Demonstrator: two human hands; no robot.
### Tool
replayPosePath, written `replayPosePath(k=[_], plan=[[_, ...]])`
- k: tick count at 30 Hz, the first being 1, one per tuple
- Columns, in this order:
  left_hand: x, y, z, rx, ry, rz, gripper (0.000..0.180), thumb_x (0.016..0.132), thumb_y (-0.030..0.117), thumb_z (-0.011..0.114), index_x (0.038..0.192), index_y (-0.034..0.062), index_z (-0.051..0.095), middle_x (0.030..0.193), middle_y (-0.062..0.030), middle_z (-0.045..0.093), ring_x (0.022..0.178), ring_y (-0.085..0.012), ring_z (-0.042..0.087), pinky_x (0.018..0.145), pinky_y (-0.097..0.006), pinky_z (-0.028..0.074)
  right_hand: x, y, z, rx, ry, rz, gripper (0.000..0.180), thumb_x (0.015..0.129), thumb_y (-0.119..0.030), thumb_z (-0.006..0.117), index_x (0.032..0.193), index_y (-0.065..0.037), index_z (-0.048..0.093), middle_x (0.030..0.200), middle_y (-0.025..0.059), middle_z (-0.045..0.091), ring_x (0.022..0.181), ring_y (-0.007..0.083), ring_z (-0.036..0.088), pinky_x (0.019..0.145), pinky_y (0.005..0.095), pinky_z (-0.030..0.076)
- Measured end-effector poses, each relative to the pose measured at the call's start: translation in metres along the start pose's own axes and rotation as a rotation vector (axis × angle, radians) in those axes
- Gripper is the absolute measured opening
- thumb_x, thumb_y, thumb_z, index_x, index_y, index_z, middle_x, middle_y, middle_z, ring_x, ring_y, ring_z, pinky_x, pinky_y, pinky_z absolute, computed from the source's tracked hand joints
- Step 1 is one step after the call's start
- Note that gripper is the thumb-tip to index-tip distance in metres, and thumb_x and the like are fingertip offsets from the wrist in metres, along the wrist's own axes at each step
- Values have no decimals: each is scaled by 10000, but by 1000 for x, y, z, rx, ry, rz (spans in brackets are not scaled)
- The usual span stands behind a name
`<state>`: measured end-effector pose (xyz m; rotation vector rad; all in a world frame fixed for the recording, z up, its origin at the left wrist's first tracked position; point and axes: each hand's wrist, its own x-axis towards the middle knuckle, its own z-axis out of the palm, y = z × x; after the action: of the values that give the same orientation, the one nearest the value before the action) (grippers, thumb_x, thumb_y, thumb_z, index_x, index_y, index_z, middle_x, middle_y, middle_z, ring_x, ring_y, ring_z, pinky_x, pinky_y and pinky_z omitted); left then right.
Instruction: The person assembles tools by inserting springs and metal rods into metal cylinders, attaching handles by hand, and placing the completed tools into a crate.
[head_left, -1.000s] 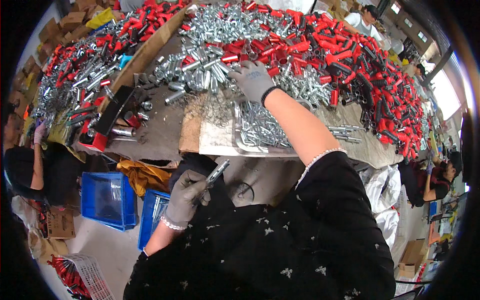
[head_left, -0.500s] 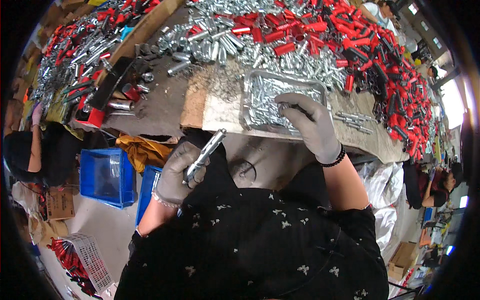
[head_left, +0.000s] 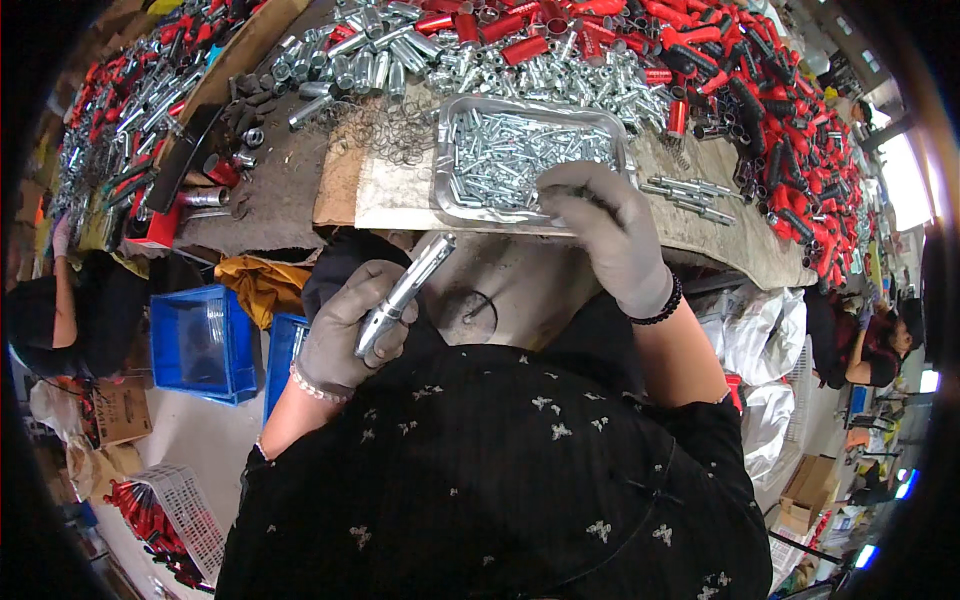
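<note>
My left hand [head_left: 345,335], in a grey glove, is closed around a shiny silver metal tube [head_left: 405,292] with a slot along its side. The tube tilts up, its far end pointing away from me toward the bench. My right hand [head_left: 622,245], also gloved, hovers at the near right edge of a shallow metal tray [head_left: 478,212]. Its thumb and fingers are pinched together; whatever lies between them is hidden. Many small silver pins [head_left: 510,150] fill the tray.
Silver pins or rods [head_left: 690,198] lie right of the tray. Beyond are heaps of silver fittings [head_left: 590,90] and red-and-black handles [head_left: 800,205]. Fine wire springs [head_left: 385,130] lie left of the tray. A blue crate [head_left: 203,345] stands on the floor. Other people work at both sides.
My right hand has drawn back from over the pins to the tray's near edge. The left hand still grips the tube. The whole view has shifted slightly.
</note>
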<state>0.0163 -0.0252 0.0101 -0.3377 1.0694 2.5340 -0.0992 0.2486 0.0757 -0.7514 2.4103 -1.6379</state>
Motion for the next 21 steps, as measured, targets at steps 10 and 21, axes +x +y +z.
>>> replayPosePath(k=[10,21], plan=[[1,-17,5,46,12,-40,318,1023,342,491,1247,116,490,885,-91,598,431,-79,403,368,-207,306,-5,12,49,468,-78,274,252,968,-225,542,1085,-5,582,746,57,588,626,99,531,584,248,444],[-57,25,27,1247,640,1113,150,826,32,709,971,21,671,924,-77,661,853,-164,640,762,-290,503,-33,28,77,187,-29,173,259,948,-158,603,1130,24,633,961,62,668,817,107,603,729,269,491]])
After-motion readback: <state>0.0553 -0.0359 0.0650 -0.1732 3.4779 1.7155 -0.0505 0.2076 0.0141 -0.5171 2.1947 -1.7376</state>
